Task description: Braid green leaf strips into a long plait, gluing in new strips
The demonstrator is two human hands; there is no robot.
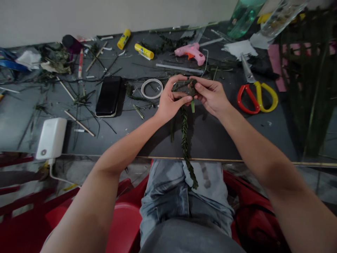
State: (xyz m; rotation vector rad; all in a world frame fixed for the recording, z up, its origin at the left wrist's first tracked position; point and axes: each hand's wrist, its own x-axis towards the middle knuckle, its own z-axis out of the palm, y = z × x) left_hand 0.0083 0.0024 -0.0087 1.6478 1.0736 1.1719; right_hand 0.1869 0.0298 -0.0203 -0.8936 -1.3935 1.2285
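Observation:
A dark green braided leaf strand (pixel 185 135) hangs from between my hands, over the table's front edge and down above my lap. My left hand (pixel 173 96) pinches its upper end from the left, thumb and fingers curled round. From the right, my right hand (pixel 210 93) closes thumb and fingertips on the same dark leafy piece at the top. A short lighter green leaf end (pixel 193 106) sticks out below the fingertips. Fingers partly hide the woven top, so its exact shape is unclear.
Behind my hands lie a pink glue gun (pixel 191 52), a glue stick tube (pixel 144 51) and a tape roll (pixel 152 88). Left are a phone (pixel 108 95) and a white power bank (pixel 52 138). Scissors (pixel 257 98) and long dark leaves (pixel 310 80) lie right. Leaf scraps litter the table.

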